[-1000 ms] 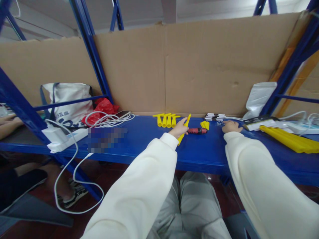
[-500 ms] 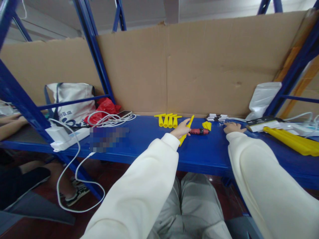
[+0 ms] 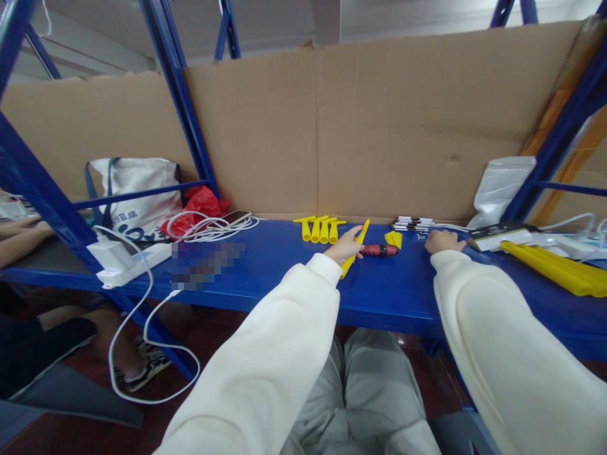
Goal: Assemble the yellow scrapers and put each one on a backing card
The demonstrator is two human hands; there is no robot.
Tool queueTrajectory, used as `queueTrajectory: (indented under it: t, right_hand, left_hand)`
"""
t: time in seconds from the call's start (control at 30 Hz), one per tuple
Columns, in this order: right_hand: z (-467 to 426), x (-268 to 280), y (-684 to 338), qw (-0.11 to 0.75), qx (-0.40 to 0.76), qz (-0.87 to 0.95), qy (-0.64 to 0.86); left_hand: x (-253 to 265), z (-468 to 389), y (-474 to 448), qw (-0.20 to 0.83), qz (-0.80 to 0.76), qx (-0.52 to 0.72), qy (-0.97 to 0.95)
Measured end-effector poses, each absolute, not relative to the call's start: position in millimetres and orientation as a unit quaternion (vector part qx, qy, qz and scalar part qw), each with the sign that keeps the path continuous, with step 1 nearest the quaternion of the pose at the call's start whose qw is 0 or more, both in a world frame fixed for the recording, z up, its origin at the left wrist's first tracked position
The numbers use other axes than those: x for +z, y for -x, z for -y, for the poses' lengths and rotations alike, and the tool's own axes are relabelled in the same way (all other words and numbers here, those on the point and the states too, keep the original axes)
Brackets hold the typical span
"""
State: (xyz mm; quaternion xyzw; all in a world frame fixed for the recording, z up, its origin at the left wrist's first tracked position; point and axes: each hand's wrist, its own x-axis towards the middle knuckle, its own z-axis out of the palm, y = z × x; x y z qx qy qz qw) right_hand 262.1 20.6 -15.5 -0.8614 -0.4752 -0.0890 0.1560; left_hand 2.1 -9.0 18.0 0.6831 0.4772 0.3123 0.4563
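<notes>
Nearest the camera, two cream sleeves are reaching out over grey trousers to a blue shelf (image 3: pixel 284 265). The left hand (image 3: pixel 344 246) is closing around a long yellow strip (image 3: pixel 355 248), which is slanting up and away from the shelf's front edge. Just right of it a red-and-black screwdriver (image 3: pixel 378 250) is lying flat on the shelf, touched by neither hand. The right hand (image 3: pixel 442 241) is resting knuckles-up on the shelf beside some tiny parts — whether it is pinching one cannot be told.

Slightly farther back, a small yellow piece (image 3: pixel 392 238) is sitting behind the screwdriver. Four yellow T-pieces (image 3: pixel 320 229) are lying in a neat row near the cardboard (image 3: pixel 379 126), and a stack of black-and-white bars (image 3: pixel 411 222) is waiting past the right hand.

Judging by this — four pieces lined up, one strip in hand, the driver idle — the work looks to be partly done, with more pieces left to handle.

Off left, white cables (image 3: pixel 208 226) and a tote (image 3: pixel 135 196) are lying by another person's arm (image 3: pixel 19 237).
</notes>
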Motion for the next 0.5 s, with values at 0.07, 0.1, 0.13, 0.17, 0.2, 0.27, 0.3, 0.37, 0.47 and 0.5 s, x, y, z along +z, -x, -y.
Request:
queueTrajectory:
  t: [0.07,0.1,0.13,0.17,0.2,0.27,0.3,0.37,0.47,0.5]
  right_hand:
    - [-20.3,-14.4,-261.8,0.160,-0.094,0.480,0.857]
    - [-20.3,-13.9,-261.8,0.161,-0.095,0.484,0.855]
    - [-20.3,-13.5,-262.0,0.163,-0.092,0.487,0.853]
    - [-20.4,-13.1,-262.3,0.164,-0.088,0.490,0.852]
    - [-20.6,-12.8,-262.7,0.167,-0.081,0.490,0.852]
    - [-21.1,-12.5,-264.1,0.174,-0.068,0.487,0.853]
    - [-21.6,-12.7,-265.1,0.178,-0.062,0.485,0.854]
    - [-23.1,-13.8,-267.7,0.185,-0.056,0.487,0.852]
    - [-26.6,-17.2,-271.7,0.197,-0.067,0.500,0.841]
    - [-27.8,-18.4,-272.6,0.200,-0.073,0.503,0.838]
  left_hand:
    - [18.0,9.0,-2.0,0.457,-0.477,0.313,-0.683]
    - [18.0,9.1,-1.9,0.457,-0.476,0.313,-0.682]
    - [18.0,9.3,-1.8,0.458,-0.476,0.314,-0.682]
    - [18.0,9.5,-1.7,0.458,-0.475,0.315,-0.682]
    - [18.1,9.8,-1.6,0.459,-0.474,0.315,-0.682]
    - [18.2,10.3,-1.5,0.460,-0.472,0.316,-0.683]
    - [18.3,10.5,-1.4,0.461,-0.471,0.318,-0.682]
    - [18.3,10.4,-1.3,0.463,-0.470,0.320,-0.680]
    - [17.7,9.6,-1.1,0.468,-0.470,0.323,-0.675]
    - [17.5,9.4,-1.1,0.471,-0.469,0.324,-0.673]
